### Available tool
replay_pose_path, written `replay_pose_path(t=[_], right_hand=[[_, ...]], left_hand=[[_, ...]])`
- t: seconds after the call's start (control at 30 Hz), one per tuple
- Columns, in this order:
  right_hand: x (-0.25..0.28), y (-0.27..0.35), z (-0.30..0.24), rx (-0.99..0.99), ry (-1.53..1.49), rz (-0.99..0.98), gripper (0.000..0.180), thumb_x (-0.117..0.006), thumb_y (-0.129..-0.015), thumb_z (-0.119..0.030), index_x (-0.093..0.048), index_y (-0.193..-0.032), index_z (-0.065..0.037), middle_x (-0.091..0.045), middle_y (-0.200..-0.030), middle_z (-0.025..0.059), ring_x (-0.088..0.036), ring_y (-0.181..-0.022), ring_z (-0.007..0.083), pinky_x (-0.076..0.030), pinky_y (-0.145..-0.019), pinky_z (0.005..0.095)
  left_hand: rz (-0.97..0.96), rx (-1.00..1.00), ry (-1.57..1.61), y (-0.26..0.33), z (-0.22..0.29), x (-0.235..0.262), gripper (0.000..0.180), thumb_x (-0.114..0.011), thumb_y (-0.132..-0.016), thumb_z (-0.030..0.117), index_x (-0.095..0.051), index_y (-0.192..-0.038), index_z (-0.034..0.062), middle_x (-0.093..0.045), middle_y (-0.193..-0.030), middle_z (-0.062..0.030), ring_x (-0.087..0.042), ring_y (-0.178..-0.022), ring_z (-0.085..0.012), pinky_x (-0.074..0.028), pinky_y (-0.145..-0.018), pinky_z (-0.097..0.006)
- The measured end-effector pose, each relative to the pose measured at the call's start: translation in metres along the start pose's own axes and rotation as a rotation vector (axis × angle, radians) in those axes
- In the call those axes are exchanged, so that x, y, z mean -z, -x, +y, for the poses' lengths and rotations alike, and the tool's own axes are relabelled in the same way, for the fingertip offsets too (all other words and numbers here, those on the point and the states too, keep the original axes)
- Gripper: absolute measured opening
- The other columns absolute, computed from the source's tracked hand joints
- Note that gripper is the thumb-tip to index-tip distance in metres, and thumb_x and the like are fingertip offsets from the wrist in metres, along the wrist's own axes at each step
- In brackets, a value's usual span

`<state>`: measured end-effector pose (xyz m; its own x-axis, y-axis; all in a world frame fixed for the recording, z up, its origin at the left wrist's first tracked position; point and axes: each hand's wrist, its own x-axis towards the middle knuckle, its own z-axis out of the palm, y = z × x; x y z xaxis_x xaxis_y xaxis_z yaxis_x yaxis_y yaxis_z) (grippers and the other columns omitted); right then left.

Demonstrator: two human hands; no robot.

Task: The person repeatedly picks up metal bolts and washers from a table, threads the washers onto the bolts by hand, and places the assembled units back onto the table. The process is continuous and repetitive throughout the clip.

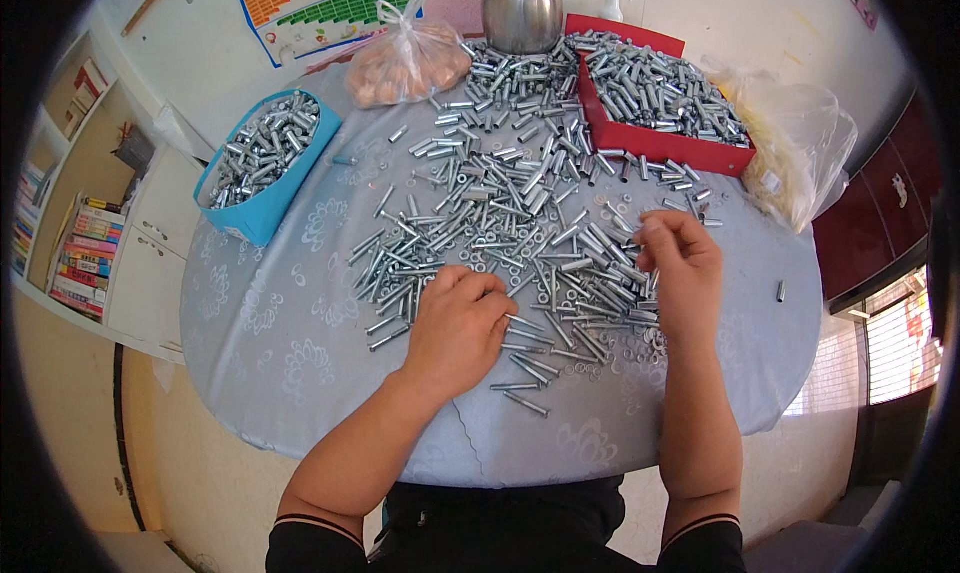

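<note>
A loose heap of silvery bolts (505,188), metal sleeves and nuts spreads over the middle of a cloth-covered table. My left hand (458,325) rests over the near left side of the heap with its fingers curled down and closed; what they hold, if anything, is hidden. Several slim bolts (527,401) lie just right of it, pointing different ways. At the heap's right edge my right hand (685,263) is raised, thumb and fingers pinched together beside some metal sleeves. Whatever sits in that pinch is too small to tell. Small washers (640,351) lie scattered below it.
A blue box (265,218) of metal sleeves stands at the left. Far right is a red box (668,153), also full, beside a clear plastic bag (800,143). A knotted bag (408,65) of brownish round things and a steel pot (523,13) stand behind. One sleeve (781,291) lies apart.
</note>
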<state>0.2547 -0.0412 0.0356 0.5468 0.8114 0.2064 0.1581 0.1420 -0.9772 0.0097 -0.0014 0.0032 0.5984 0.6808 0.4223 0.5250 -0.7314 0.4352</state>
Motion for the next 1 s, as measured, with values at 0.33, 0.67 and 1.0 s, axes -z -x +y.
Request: replay_pose_path(t=[0.33, 0.67, 1.0], right_hand=[[-0.013, 0.004, 0.01, 0.463, 0.693, -0.276, 0.018, -0.073, -0.074, -0.01, -0.069, -0.091, -0.004, -0.064, -0.091, 0.0117, -0.06, -0.086, 0.0306, -0.048, -0.077, 0.0389], [-0.021, 0.005, 0.009, 0.516, 0.757, -0.433, 0.016, -0.068, -0.08, -0.01, -0.064, -0.095, -0.007, -0.061, -0.092, 0.0109, -0.059, -0.09, 0.0319, -0.048, -0.078, 0.0413], [-0.021, 0.022, -0.008, 0.507, 0.523, -0.521, 0.016, -0.066, -0.085, -0.011, -0.06, -0.1, -0.007, -0.063, -0.09, 0.0114, -0.063, -0.079, 0.0335, -0.05, -0.067, 0.0393]], left_hand=[[0.212, -0.016, 0.092, -0.006, 0.004, 0.005, 0.015, -0.066, -0.078, 0.004, -0.068, -0.092, 0.0065, -0.065, -0.092, -0.0084, -0.056, -0.088, -0.0285, -0.045, -0.079, -0.038], [0.261, 0.008, 0.107, -0.006, 0.002, 0.004, 0.014, -0.066, -0.078, 0.004, -0.068, -0.092, 0.0043, -0.065, -0.09, -0.0094, -0.057, -0.086, -0.0278, -0.044, -0.077, -0.037], [0.349, 0.045, 0.138, -0.006, 0.003, 0.008, 0.016, -0.065, -0.078, 0.002, -0.067, -0.094, 0.0044, -0.064, -0.094, -0.01, -0.055, -0.087, -0.0286, -0.043, -0.078, -0.037]])
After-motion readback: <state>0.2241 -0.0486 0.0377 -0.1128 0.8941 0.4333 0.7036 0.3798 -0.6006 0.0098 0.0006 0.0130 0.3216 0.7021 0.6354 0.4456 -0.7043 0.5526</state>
